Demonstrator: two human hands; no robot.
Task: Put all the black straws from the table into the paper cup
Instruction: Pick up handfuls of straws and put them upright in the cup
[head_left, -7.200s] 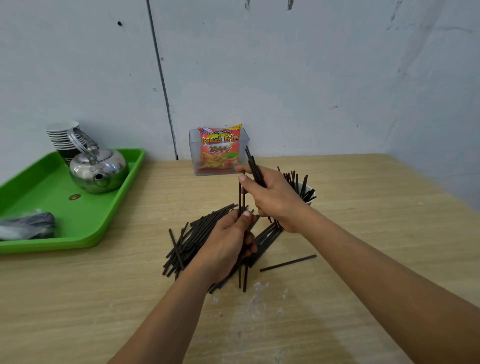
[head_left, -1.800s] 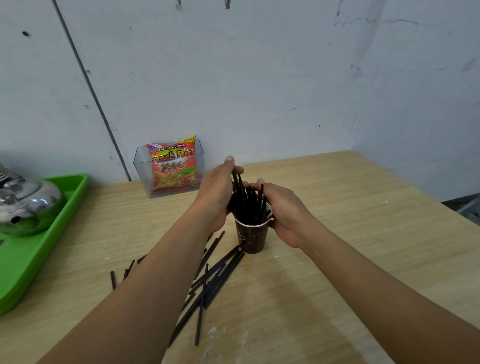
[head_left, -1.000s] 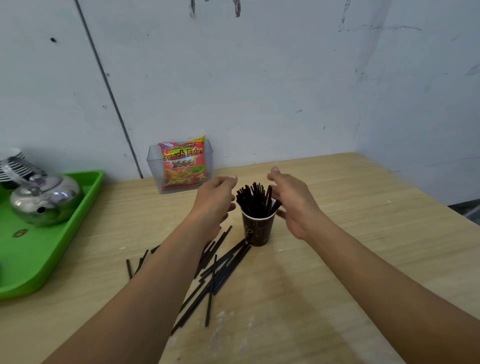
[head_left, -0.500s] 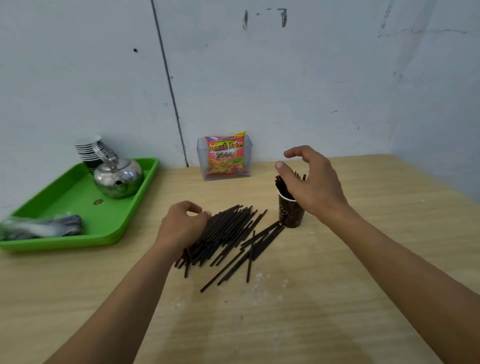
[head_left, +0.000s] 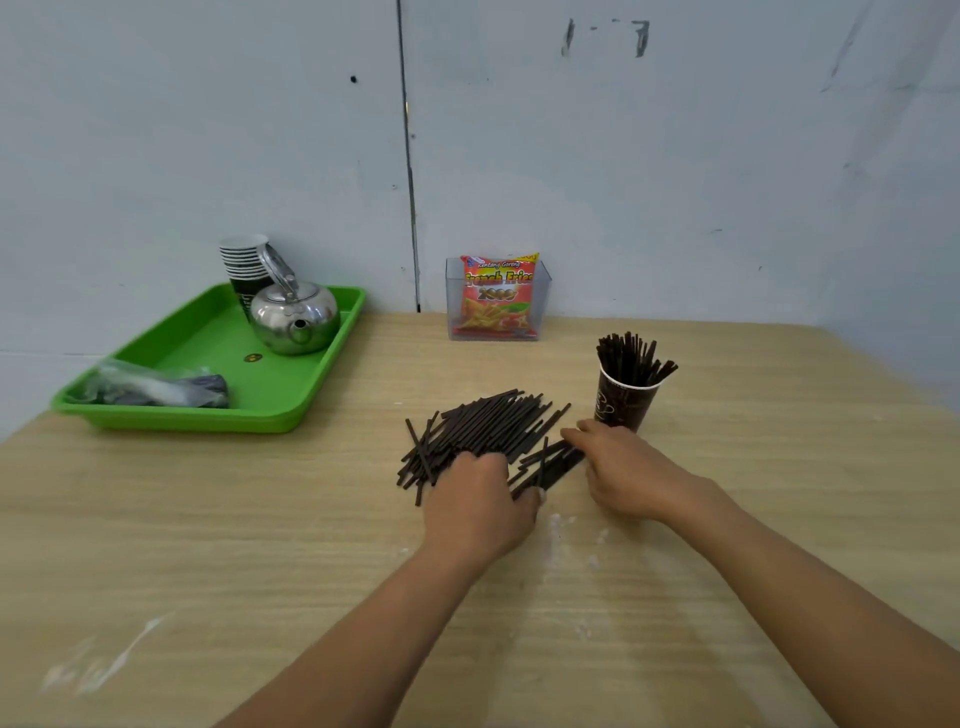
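A pile of black straws (head_left: 480, 431) lies flat on the wooden table (head_left: 260, 519). A brown paper cup (head_left: 626, 405) stands upright to the right of the pile, with several black straws (head_left: 631, 358) sticking out of it. My left hand (head_left: 478, 506) rests palm down on the near end of the pile, fingers curled over the straws. My right hand (head_left: 623, 470) lies palm down just in front of the cup, its fingers touching a smaller bunch of straws (head_left: 550, 465). Whether either hand grips any straw is hidden under the palms.
A green tray (head_left: 291, 410) at the back left holds a steel kettle (head_left: 295, 317), a stack of paper cups (head_left: 244, 262) and a plastic bag (head_left: 150, 387). A clear box with a snack packet (head_left: 497, 299) stands against the wall.
My right hand has dropped from beside the cup's rim down onto the straws in front of the cup. My left hand has shifted right along the pile's near end.
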